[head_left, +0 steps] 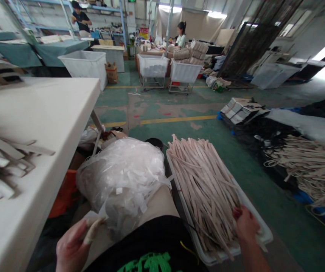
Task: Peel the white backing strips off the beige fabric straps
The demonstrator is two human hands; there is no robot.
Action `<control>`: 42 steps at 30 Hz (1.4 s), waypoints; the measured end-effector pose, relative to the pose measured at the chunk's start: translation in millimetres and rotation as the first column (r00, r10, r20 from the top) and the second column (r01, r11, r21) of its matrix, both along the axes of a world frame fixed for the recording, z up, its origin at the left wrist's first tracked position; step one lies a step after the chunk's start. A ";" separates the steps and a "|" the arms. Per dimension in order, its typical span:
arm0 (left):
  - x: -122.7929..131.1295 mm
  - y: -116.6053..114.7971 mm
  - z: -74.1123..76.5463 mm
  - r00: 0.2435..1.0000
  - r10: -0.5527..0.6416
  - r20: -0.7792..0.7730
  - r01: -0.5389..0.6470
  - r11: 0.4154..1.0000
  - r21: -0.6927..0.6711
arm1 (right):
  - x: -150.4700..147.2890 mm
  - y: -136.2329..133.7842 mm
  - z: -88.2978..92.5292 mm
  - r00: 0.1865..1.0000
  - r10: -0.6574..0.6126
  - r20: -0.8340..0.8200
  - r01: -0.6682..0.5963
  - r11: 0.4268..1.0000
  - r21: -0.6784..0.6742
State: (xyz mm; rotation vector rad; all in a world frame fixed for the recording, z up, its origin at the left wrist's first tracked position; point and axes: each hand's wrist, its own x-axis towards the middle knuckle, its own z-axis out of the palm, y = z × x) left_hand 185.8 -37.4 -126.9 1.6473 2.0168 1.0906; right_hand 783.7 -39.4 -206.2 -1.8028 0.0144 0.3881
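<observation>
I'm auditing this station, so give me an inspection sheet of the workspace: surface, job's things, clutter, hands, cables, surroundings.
Surface: white table at left, with flat pieces lying on it.
Job's things: white tray full of long beige strips.
Clutter: bulging plastic bag left of the tray; tangled bundle farther right.
Hands: left hand near the bag, hold unclear; right hand at the strips, by the tray's right side.
Cables: nothing clearly seen.
Surroundings: two people in the background, white bins, green floor.

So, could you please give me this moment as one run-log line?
right hand: at strips in white tray | left hand: pale finger covers, near plastic bag, grip unclear | white table: at left
</observation>
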 end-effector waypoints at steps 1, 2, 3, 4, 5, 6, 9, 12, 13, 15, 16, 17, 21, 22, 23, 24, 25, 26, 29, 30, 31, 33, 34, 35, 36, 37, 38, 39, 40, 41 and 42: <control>3.3 -6.0 6.1 1.000 -0.022 0.018 0.021 0.997 0.070 | -12.4 14.9 7.5 0.998 0.059 0.000 -0.059 0.998 0.019; 10.2 -10.9 14.8 0.997 -0.058 0.043 0.052 0.991 0.127 | -29.4 30.1 16.6 0.992 0.129 -0.009 -0.128 0.991 0.048; 19.9 -14.4 25.8 0.992 -0.104 0.073 0.089 0.979 0.181 | -51.1 44.5 27.4 0.965 0.260 -0.034 -0.256 0.962 0.090; 31.6 -16.1 38.4 0.982 -0.165 0.097 0.142 0.967 0.212 | -77.3 57.2 39.5 0.929 0.366 -0.051 -0.358 0.926 0.121; 44.2 -16.1 51.3 0.974 -0.204 0.096 0.181 0.962 0.204 | -107.2 67.5 52.2 0.855 0.511 -0.087 -0.495 0.855 0.155; 56.3 -14.4 63.5 0.959 -0.270 0.083 0.247 0.945 0.216 | -139.6 75.2 64.5 0.637 0.756 -0.149 -0.727 0.654 0.210; 81.0 -2.8 87.8 0.834 -0.549 -0.060 0.539 0.785 0.306 | -239.7 84.7 90.8 -0.243 0.917 -0.316 -0.886 -0.078 0.457; 84.6 9.9 93.5 0.632 -0.711 -0.309 0.770 0.530 0.354 | -322.7 84.0 94.2 -0.662 0.618 -0.425 -0.722 -0.373 0.583; 83.1 12.7 93.7 0.589 -0.720 -0.368 0.805 0.480 0.348 | -344.1 83.7 92.5 -0.669 0.590 -0.452 -0.725 -0.383 0.573; 79.6 14.8 94.0 0.576 -0.696 -0.429 0.817 0.467 0.338 | -376.7 85.6 90.6 -0.658 0.589 -0.469 -0.736 -0.374 0.563; 78.6 14.1 94.3 0.585 -0.679 -0.443 0.811 0.477 0.339 | -388.2 88.4 91.9 -0.653 0.601 -0.461 -0.737 -0.365 0.569; 78.3 12.3 94.4 0.602 -0.665 -0.443 0.799 0.496 0.341 | -396.6 92.9 95.3 -0.654 0.610 -0.448 -0.731 -0.356 0.582; 83.2 -0.4 90.5 0.681 -0.671 -0.292 0.731 0.600 0.326 | -404.0 128.2 128.3 -0.653 0.676 -0.341 -0.674 -0.313 0.669; 84.0 -3.4 88.5 0.689 -0.692 -0.214 0.718 0.612 0.332 | -400.8 139.7 139.6 -0.641 0.706 -0.301 -0.659 -0.306 0.687; 83.8 -5.6 86.6 0.691 -0.712 -0.127 0.703 0.619 0.350 | -396.4 151.1 151.2 -0.619 0.743 -0.255 -0.650 -0.302 0.698; 82.1 -6.5 84.8 0.692 -0.721 -0.029 0.678 0.637 0.366 | -391.4 161.7 162.6 -0.587 0.783 -0.205 -0.648 -0.303 0.699; 78.8 -5.7 83.3 0.708 -0.702 0.078 0.634 0.680 0.368 | -386.5 170.6 173.2 -0.553 0.818 -0.158 -0.653 -0.308 0.692; 74.2 -3.2 82.1 0.743 -0.642 0.191 0.561 0.752 0.347 | -382.2 177.4 182.6 -0.526 0.843 -0.113 -0.656 -0.318 0.684; 60.4 14.9 80.0 0.818 -0.285 0.500 0.246 0.958 0.145 | -378.1 183.5 200.1 -0.518 0.855 -0.015 -0.623 -0.365 0.691; 58.6 23.0 79.5 0.782 -0.184 0.596 0.169 0.982 0.081 | -380.4 181.3 202.2 -0.530 0.848 0.004 -0.599 -0.377 0.706; 59.1 31.4 79.0 0.716 -0.119 0.688 0.124 0.991 0.043 | -384.2 177.8 202.7 -0.543 0.840 0.018 -0.573 -0.386 0.723; 66.6 46.3 77.8 0.547 -0.083 0.833 0.115 0.993 0.024 | -394.8 168.7 201.1 -0.569 0.822 0.023 -0.526 -0.385 0.758; 72.4 52.1 77.2 0.476 -0.080 0.876 0.137 0.990 0.015 | -400.4 164.3 200.0 -0.576 0.817 0.013 -0.515 -0.375 0.771; 78.6 56.4 76.6 0.421 -0.073 0.904 0.177 0.984 -0.003 | -405.6 160.6 199.2 -0.579 0.815 -0.001 -0.510 -0.362 0.780; 84.6 59.1 75.9 0.381 -0.063 0.923 0.228 0.973 -0.028 | -410.0 157.9 198.9 -0.578 0.816 -0.012 -0.511 -0.350 0.785; 89.6 60.3 75.1 0.349 -0.047 0.936 0.280 0.958 -0.056 | -413.3 156.4 199.1 -0.569 0.822 -0.018 -0.514 -0.339 0.788; 93.4 60.2 74.1 0.323 -0.024 0.946 0.319 0.944 -0.085 | -415.6 156.1 199.8 -0.559 0.829 -0.020 -0.519 -0.330 0.788; 95.8 59.0 72.7 0.302 0.007 0.953 0.338 0.934 -0.114 | -416.9 156.9 200.7 -0.548 0.836 -0.021 -0.524 -0.324 0.788; 96.9 57.1 70.9 0.284 0.042 0.958 0.341 0.929 -0.142 | -417.4 158.6 201.7 -0.538 0.843 -0.021 -0.530 -0.319 0.785; 96.8 54.8 69.0 0.272 0.076 0.959 0.336 0.927 -0.169 | -417.3 160.9 202.5 -0.525 0.851 -0.022 -0.540 -0.313 0.781; 95.7 52.5 67.0 0.265 0.106 0.958 0.328 0.925 -0.193 | -416.9 163.5 202.9 -0.508 0.861 -0.024 -0.553 -0.305 0.775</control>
